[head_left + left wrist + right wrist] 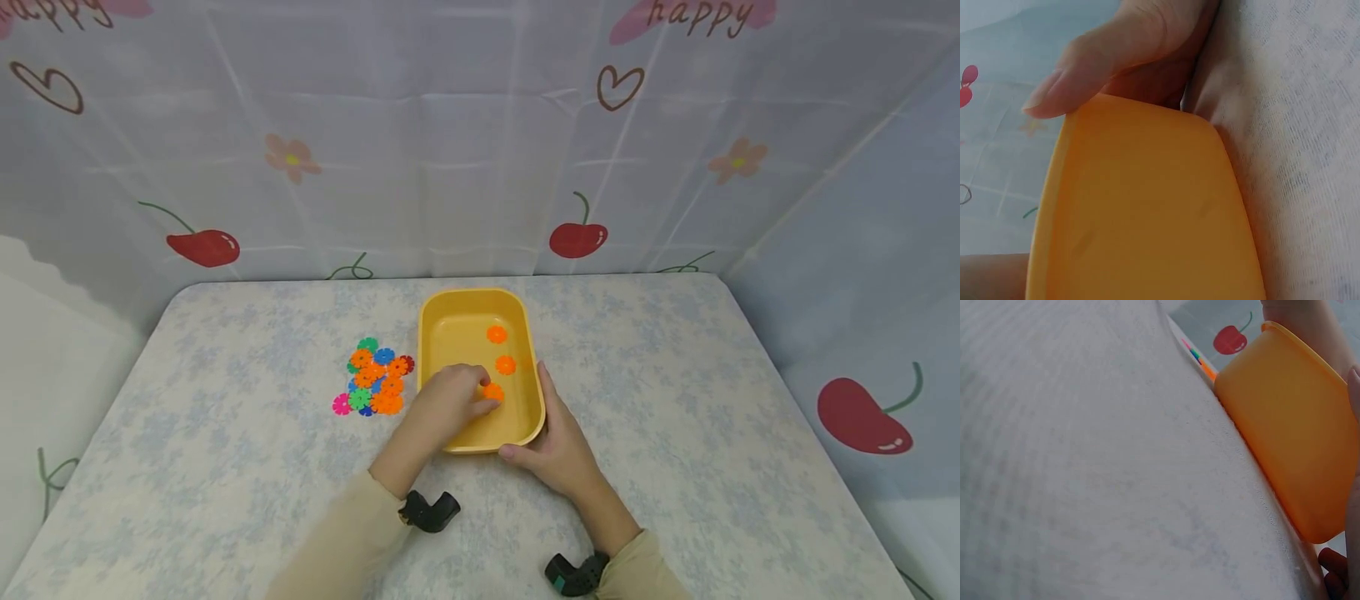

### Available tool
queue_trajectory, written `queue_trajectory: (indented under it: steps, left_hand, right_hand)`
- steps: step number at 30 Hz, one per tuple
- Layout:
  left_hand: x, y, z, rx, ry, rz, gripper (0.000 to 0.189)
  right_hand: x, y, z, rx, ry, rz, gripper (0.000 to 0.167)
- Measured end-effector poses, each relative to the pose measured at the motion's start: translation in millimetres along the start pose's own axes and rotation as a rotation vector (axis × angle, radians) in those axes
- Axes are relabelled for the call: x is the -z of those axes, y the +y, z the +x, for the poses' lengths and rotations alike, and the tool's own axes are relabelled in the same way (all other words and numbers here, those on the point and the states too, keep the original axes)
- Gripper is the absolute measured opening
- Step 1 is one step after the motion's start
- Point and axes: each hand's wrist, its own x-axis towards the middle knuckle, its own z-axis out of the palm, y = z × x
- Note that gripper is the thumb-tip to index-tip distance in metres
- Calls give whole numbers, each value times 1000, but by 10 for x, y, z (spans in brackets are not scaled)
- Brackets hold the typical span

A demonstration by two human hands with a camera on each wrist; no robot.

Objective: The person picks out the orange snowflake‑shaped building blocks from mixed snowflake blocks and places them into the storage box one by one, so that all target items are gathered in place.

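Observation:
A yellow rectangular tray (450, 321) sits on the table, long side away from me. My left hand (450, 400) reaches over its left wall, and its thumb and index finger pinch an orange notched plastic disc (492, 392) low inside. Two more orange discs (506, 365) lie flat farther back in the tray. My right hand (558, 446) grips the near right corner, thumb over the front rim and fingers along the right wall. In the left wrist view the right hand (1129, 50) shows at the tray's end, its other fingers partly hidden.
Left of the tray lies a loose pile of notched discs (375, 379) in orange, green, blue, pink and red, some overlapping. A pale patterned cloth covers the table (712, 433). A printed curtain (465, 167) hangs behind its back edge. Each wrist wears a black camera (431, 510).

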Motion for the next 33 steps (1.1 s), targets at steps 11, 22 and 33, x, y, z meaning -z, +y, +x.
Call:
queue_trajectory:
  steps: [11,22,33]
  left_hand:
    - [-99,22,92,-6,-22,73,25]
    - [-136,81,155,-25,-3,213,18]
    - [61,77,-35,-37,52,72,35]
  right_hand:
    - [7,1,0,-7,0,-19,126]
    - [6,19,-5,-6,6,-25,126]
    - [3,-6,-1,-6,11,-30,127]
